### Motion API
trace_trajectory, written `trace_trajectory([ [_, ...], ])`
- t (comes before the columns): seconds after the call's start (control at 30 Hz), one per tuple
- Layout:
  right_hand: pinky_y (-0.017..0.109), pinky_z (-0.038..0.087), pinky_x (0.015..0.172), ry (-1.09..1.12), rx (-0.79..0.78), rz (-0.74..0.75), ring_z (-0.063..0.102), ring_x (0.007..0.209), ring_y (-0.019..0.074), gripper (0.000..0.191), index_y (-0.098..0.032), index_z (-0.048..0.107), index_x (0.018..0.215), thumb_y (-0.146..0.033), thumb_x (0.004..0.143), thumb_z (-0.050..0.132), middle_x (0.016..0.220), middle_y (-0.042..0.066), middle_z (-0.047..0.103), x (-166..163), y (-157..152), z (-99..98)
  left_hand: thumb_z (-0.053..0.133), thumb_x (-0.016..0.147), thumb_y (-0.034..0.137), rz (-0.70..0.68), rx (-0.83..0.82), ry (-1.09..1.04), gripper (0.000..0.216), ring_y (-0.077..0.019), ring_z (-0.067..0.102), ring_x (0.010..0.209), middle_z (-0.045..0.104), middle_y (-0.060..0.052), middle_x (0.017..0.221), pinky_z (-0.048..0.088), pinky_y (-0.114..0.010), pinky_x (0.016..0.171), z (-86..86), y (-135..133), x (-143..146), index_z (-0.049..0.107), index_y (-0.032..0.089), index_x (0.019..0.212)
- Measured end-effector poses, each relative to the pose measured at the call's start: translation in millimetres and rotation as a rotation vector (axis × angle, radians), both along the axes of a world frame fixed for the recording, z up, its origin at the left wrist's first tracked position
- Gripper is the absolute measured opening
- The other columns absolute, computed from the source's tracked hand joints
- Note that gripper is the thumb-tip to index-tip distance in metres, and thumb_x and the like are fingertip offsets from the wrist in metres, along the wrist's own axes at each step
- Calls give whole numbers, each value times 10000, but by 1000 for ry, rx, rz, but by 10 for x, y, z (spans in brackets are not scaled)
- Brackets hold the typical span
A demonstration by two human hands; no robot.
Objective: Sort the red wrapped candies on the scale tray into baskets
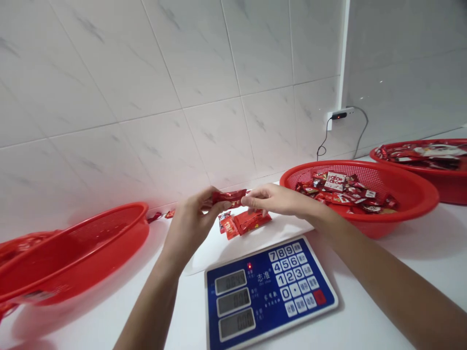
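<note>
Between my two hands is a small red wrapped candy (229, 197), raised over the white pan (207, 248) of a digital scale. My left hand (195, 221) grips its left part between thumb and fingers. My right hand (270, 198) pinches its right end with the fingertips. Several red candy packets (246, 222) lie on the pan just beneath. In front is the scale's blue keypad panel (270, 291), with three small displays on its left side.
A red basket (408, 194) of wrapped candies stands right, another filled red basket (452, 182) beyond it. A large red basket (134, 233) is at left. Some candies (160, 216) lie by the tiled wall. A cable (323, 141) hangs from a wall socket (341, 115).
</note>
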State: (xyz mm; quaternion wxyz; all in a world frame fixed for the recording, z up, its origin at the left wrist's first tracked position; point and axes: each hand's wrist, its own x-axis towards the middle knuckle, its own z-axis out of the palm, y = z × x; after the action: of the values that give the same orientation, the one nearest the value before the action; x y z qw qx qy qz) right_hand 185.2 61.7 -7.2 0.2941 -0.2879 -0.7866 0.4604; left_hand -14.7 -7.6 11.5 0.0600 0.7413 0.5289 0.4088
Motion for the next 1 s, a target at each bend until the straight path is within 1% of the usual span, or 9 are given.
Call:
trace_trajectory([
  [0.1, 261, 488, 703, 55, -200, 127, 650, 753, 152, 579, -137, 718, 836, -699, 851, 577, 826, 92, 719, 70, 26, 20, 577, 903, 272, -57, 244, 162, 119, -194, 692, 784, 753, -31, 837, 511, -292, 705, -25, -8, 27, 678, 227, 861],
  [0.17, 251, 492, 723, 124, -261, 221, 652, 753, 138, 576, -138, 727, 848, -696, 848, 586, 833, 86, 722, 88, 41, 12, 542, 916, 229, -116, 361, 306, 160, -202, 684, 839, 752, -54, 908, 514, -306, 739, -57, 22, 22, 701, 234, 916],
  [0.23, 249, 491, 762, 139, -233, 226, 659, 782, 132, 484, -138, 740, 910, -611, 826, 683, 882, 78, 734, 84, 50, -8, 535, 896, 192, -93, 398, 388, 207, -236, 666, 944, 745, -81, 998, 512, -346, 801, -89, 66, 4, 706, 237, 1005],
  [0.33, 283, 489, 854, 154, -102, 132, 678, 899, 160, 392, -141, 751, 1008, -486, 822, 746, 989, 84, 745, 52, 51, -34, 522, 880, 204, 50, 269, 275, 271, -262, 665, 996, 735, -97, 1059, 512, -391, 845, -112, 107, -25, 667, 224, 1109],
  [0.43, 324, 480, 932, 216, -32, 110, 680, 991, 189, 333, -155, 754, 1059, -405, 838, 745, 1038, 86, 748, 12, 39, -39, 478, 930, 337, 114, 90, 18, 260, -245, 700, 878, 748, -77, 894, 524, -373, 813, -91, 86, -13, 669, 194, 1035],
  [0.53, 322, 486, 936, 240, -11, 94, 687, 981, 190, 295, -156, 764, 1039, -353, 820, 765, 1036, 87, 753, -21, 27, -36, 480, 925, 512, -12, -101, -70, 396, -246, 700, 819, 749, -80, 842, 526, -354, 757, -50, 37, 48, 688, 176, 945],
  [0.6, 309, 492, 922, 236, 10, 90, 689, 975, 189, 273, -161, 768, 1022, -341, 816, 768, 1024, 79, 756, -38, 21, -38, 530, 889, 541, -94, -185, -64, 400, -249, 697, 791, 750, -85, 841, 515, -337, 699, -35, 20, 87, 686, 173, 898],
  [0.77, 308, 491, 916, 205, 25, 49, 691, 982, 204, 255, -157, 773, 1001, -330, 813, 770, 1020, 85, 757, -61, 6, -47, 567, 856, 495, -55, -170, -19, 335, -257, 685, 743, 715, -79, 747, 482, -325, 638, -55, 45, 95, 624, 176, 767],
  [1.0, 307, 487, 920, 148, 57, 51, 675, 1046, 218, 217, -176, 769, 986, -331, 837, 744, 1021, 59, 760, -31, -9, -31, 600, 828, 470, -75, -171, -63, 303, -246, 676, 732, 711, -75, 731, 483, -321, 638, -75, 63, 74, 616, 178, 749],
])
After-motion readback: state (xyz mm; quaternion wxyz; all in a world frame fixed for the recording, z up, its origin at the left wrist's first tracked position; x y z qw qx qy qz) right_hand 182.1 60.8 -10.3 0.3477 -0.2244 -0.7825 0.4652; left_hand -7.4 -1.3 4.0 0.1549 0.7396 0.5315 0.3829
